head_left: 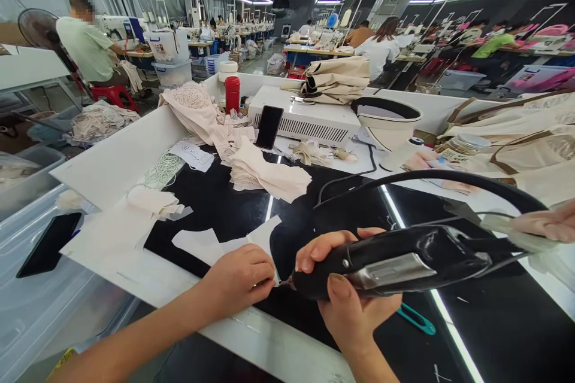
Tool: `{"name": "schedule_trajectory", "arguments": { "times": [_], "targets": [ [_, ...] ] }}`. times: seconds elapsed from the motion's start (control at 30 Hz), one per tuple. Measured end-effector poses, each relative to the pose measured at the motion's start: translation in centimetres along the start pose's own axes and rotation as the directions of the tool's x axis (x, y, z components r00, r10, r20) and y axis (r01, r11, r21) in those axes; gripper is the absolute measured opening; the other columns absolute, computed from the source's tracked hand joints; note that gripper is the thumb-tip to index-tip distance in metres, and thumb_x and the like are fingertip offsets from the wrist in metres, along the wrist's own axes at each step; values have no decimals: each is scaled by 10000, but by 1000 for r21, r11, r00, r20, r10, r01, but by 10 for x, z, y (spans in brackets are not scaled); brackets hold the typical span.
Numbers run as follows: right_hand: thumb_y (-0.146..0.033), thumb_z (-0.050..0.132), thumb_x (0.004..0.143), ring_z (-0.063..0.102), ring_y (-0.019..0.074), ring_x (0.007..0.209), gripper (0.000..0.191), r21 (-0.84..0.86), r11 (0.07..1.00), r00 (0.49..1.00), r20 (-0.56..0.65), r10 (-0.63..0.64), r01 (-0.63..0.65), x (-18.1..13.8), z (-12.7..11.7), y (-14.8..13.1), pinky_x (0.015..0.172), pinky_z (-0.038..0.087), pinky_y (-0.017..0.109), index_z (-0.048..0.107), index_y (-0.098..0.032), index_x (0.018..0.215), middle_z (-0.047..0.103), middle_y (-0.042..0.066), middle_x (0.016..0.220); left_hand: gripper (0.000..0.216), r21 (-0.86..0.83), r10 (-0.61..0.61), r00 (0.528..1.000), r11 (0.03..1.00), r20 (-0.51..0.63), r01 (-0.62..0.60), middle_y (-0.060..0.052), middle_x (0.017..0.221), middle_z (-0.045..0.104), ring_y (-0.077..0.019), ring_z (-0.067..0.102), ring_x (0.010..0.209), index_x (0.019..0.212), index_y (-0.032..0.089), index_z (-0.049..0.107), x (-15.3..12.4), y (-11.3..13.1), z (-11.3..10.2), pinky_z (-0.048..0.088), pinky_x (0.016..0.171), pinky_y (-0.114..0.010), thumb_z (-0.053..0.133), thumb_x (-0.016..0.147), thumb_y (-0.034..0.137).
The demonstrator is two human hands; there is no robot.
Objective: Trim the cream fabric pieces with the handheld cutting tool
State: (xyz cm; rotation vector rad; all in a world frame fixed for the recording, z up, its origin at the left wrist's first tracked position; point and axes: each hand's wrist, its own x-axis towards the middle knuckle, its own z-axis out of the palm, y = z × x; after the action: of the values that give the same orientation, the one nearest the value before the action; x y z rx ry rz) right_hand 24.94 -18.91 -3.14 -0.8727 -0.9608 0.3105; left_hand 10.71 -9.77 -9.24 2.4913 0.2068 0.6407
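Note:
My right hand (354, 299) is wrapped round a black hand-held power tool (404, 263) with a metal lever on its side and a thick cable at its rear. Its thin tip points left, close to the fingers of my left hand (242, 281). Those fingers are closed in a pinch on a pale fabric piece (265, 236), at its near end. The piece lies over the black tabletop panel (341, 203), with another pale cut piece (195, 244) beside it. Where the tip meets the fabric is partly hidden by my fingers.
Behind lie a stack of cream fabric pieces (269, 173), a phone (269, 127), a white vented box (309, 116) and a red bottle (232, 94). A teal tool (417, 318) lies near my right wrist. Another person's blurred hand (550, 222) shows at right. Co-workers sit beyond.

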Motion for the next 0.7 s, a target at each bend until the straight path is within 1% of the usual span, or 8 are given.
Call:
{"name": "schedule_trajectory", "arguments": {
  "times": [0.1,0.23,0.4,0.57,0.7],
  "targets": [
    [-381,769,905,592,158,558,444,-25,1000,1000,1,-7,7,-1,0,0,505,553,314,475,-304,1228,605,-41,776,188,-9,4,1000,1000,16,-3,-44,925,715,-179,668,925,859,180,661,1,1,-2,556,882,-308,550,1005,138],
    [-374,763,909,591,160,566,440,-41,999,1000,4,-5,5,-2,1,-1,510,553,314,477,-312,1239,601,-37,780,181,-4,17,1000,1000,21,-17,-42,943,717,-177,663,932,886,167,674,1,1,-4,552,891,-304,561,1028,159],
    [-350,770,906,599,155,570,440,-25,1000,1000,8,-8,8,-5,0,-2,523,555,314,492,-303,1245,626,-37,791,188,32,-32,999,999,36,31,-44,968,716,-189,658,952,955,167,678,-1,2,-3,553,901,-315,527,1065,190],
    [-349,781,894,595,160,568,438,-25,1000,1000,-23,-4,3,-4,0,-3,517,557,324,506,-303,1232,631,-40,786,93,62,-61,996,996,59,58,-42,1005,713,-186,654,988,988,163,667,-1,3,-2,541,929,-307,589,1038,167],
    [-376,781,890,613,165,564,430,-33,999,999,-46,-4,2,-2,2,-3,514,561,332,511,-310,1217,630,-44,792,67,60,-48,997,997,65,45,-28,992,710,-172,646,967,940,166,649,-2,5,-4,528,913,-283,650,1000,136]
  ]
}}
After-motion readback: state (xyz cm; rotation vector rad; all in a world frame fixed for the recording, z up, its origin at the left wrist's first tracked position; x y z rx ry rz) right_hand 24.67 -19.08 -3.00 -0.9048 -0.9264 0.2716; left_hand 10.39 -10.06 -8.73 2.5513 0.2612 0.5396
